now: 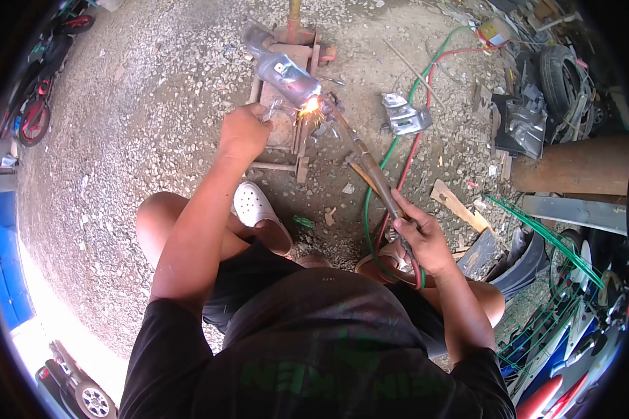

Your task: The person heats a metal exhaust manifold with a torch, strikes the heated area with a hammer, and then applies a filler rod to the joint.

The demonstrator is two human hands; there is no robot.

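Note:
My right hand grips the handle of a gas torch whose tip points up and left. A bright orange flame with sparks burns at the end of a shiny metal pipe part. That part rests on a rusty red metal stand on the gravel. My left hand is closed around a thin metal tool or rod held just left of the flame. Green and red hoses run from the torch across the ground.
I squat on gravel, a white clog on one foot. A bent metal bracket lies right of the stand. Wood scraps, a rusty cylinder, a tyre and green wire racks crowd the right side. Motorbikes stand far left.

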